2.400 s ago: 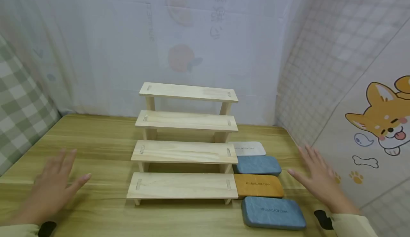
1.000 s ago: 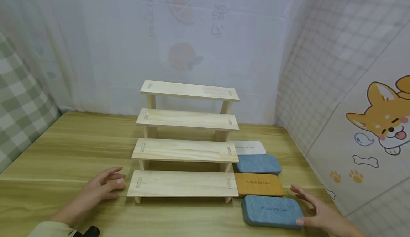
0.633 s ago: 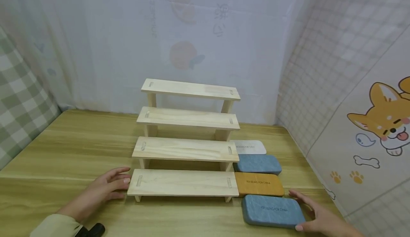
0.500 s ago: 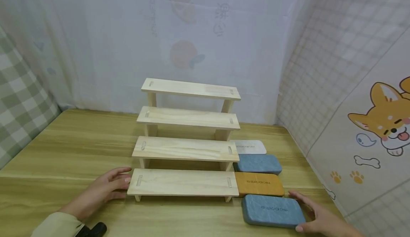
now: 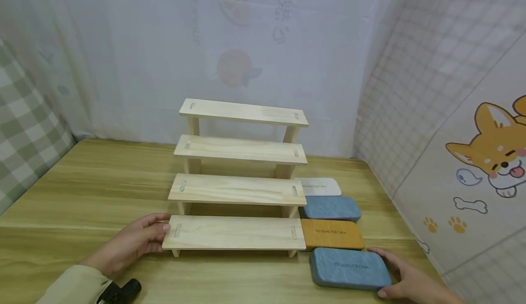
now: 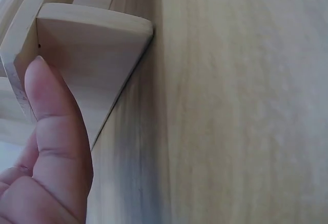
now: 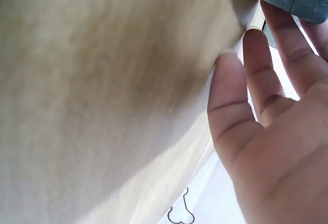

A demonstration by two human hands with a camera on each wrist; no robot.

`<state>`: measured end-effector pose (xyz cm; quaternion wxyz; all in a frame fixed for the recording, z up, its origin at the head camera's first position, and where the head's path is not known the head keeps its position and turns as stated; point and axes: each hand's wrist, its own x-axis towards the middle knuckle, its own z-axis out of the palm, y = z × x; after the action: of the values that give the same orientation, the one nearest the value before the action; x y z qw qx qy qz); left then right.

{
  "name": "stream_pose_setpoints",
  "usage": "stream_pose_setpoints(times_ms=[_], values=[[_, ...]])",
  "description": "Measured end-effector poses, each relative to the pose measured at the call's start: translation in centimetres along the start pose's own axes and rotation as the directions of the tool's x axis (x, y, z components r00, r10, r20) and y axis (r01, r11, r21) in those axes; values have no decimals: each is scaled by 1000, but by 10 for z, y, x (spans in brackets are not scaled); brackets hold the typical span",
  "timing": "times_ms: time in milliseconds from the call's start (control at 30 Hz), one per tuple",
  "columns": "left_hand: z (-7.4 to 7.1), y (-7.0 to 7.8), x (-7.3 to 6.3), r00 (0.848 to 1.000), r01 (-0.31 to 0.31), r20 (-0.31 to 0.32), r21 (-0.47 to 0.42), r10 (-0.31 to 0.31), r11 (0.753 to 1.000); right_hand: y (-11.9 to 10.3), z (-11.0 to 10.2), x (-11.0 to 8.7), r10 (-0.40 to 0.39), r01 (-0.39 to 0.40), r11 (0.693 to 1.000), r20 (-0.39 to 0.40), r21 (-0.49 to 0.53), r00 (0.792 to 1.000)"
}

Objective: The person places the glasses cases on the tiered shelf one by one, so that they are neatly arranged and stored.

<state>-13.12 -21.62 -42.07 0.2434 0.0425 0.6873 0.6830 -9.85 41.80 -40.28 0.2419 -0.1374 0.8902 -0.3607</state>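
Note:
A stepped wooden display stand with pale planks stands on the table. My left hand is at the left end of its lowest plank, thumb at the edge and forefinger by the rear corner. In the left wrist view, a finger lies against the plank's end, beside the side panel. A blue glasses case lies flat at the front right. My right hand holds its right end, thumb at the front corner, forefinger at the back edge. In the right wrist view, fingertips meet the case's edge.
Behind the front case lie an orange case, a second blue case and a white case, partly overlapped by the stand. Cloth hangs behind the wooden table. A wall with a dog print borders the right side.
Both hands have come in from the sides. My left has moved right to the lowest plank, and my right has come down to the front blue case. The stand and cases keep their places.

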Motion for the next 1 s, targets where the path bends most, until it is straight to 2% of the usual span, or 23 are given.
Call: stream_pose_setpoints(times_ms=[200, 333, 467, 667, 900, 1000], values=[[1, 2, 1, 1000, 9, 15, -34, -9, 999, -1, 1, 3, -79, 78, 994, -1, 80, 997], [3, 3, 3, 1000, 10, 18, -68, -9, 998, -4, 2, 2, -97, 99, 987, -17, 127, 995], [4, 3, 4, 1000, 19, 22, -75, -17, 997, -6, 2, 1, -69, 71, 984, -16, 166, 997], [3, 2, 5, 999, 32, 36, -72, -29, 997, -8, 1, 0, 3, 0, 988, -14, 157, 1000], [3, 0, 5, 999, 31, 33, -72, -28, 997, -8, 0, 0, -19, 22, 986, -19, 165, 1000], [4, 0, 6, 999, 30, 27, -76, -28, 997, -6, -2, -1, -24, 22, 977, 7, 211, 1000]])
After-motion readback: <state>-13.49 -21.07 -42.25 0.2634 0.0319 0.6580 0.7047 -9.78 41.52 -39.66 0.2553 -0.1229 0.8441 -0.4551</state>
